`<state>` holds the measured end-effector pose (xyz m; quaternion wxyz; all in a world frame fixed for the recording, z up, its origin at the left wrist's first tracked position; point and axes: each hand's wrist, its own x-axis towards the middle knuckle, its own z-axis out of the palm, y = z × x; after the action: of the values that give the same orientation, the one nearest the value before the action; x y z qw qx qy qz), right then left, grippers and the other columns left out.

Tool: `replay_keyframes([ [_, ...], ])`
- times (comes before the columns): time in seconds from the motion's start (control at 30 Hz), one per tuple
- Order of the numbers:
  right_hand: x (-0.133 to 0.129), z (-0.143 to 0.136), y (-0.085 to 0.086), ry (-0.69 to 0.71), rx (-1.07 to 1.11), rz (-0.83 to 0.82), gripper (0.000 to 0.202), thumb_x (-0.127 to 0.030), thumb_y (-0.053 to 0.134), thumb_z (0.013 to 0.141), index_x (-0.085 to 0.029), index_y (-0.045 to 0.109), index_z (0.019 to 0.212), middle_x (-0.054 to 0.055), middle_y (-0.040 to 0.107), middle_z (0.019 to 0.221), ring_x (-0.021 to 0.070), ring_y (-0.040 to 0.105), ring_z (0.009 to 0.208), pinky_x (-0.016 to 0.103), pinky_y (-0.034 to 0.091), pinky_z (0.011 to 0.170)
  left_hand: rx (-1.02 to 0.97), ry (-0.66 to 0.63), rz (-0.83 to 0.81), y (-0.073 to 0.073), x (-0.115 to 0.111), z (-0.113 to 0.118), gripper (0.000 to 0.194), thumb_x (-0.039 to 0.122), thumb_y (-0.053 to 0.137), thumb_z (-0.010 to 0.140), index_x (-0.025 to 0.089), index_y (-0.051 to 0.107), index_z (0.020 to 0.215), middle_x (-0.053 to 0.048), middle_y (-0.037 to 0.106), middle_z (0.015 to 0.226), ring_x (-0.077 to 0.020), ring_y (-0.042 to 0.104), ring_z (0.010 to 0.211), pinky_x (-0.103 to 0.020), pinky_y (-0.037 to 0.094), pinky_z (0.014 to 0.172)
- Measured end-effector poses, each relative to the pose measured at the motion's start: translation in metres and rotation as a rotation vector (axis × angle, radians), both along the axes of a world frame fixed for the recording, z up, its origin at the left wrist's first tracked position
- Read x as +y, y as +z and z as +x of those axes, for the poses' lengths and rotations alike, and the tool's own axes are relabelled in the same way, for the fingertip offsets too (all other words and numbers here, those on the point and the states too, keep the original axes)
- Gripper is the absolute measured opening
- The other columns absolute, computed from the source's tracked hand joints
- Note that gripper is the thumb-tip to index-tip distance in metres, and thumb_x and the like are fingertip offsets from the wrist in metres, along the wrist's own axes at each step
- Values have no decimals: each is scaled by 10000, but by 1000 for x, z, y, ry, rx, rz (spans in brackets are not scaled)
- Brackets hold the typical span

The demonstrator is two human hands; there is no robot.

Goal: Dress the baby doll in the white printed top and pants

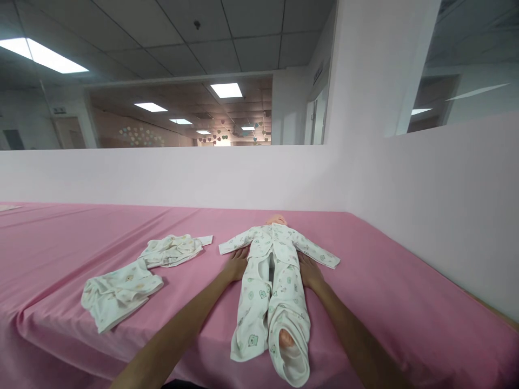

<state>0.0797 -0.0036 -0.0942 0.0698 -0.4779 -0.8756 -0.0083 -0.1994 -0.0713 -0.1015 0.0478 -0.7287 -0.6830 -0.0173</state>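
A baby doll (278, 219) lies on its back, dressed in a white printed long-sleeved top (273, 240) and matching pants (290, 292). Its sleeves spread out to both sides, and one foot (286, 339) shows inside the right pant leg's opening. Against the doll's left-hand side in the picture, at the waist, rests my left hand (236, 266), fingers stretched out and pointing away from me. My right hand (310, 272) lies flat along the opposite side, below the sleeve, its fingertips partly hidden by the clothing. Neither hand visibly grips the fabric.
To the left, more white printed baby clothes (121, 289) lie crumpled, with another piece (174, 250) behind them. A pink sheet (194, 224) covers the table. White walls (162, 175) with windows (182, 116) rise at the back and right.
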Motion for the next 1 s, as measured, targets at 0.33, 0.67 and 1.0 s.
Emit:
replay_keyframes([
  [0.33,0,0,2,-2,-15,-11,720,-372,423,936,-118,210,1575,109,183,1635,286,173,1506,413,179,1206,-18,-3,0,-1,0,-1,723,548,407,950,183,308,1565,-106,158,1646,-351,137,1504,-462,170,1204],
  [0.67,-2,0,3,-6,-14,-12,704,-393,388,948,-137,206,1578,87,183,1636,262,167,1509,396,165,1207,-19,-7,-15,-2,2,-1,742,570,405,942,183,298,1566,-110,153,1647,-354,120,1505,-478,167,1201],
  [1.0,-1,0,3,2,-16,-21,710,-384,409,941,-126,218,1575,99,193,1633,281,178,1505,409,174,1206,-27,-8,-12,0,0,0,729,563,393,952,180,302,1566,-107,149,1648,-343,138,1504,-465,188,1198],
])
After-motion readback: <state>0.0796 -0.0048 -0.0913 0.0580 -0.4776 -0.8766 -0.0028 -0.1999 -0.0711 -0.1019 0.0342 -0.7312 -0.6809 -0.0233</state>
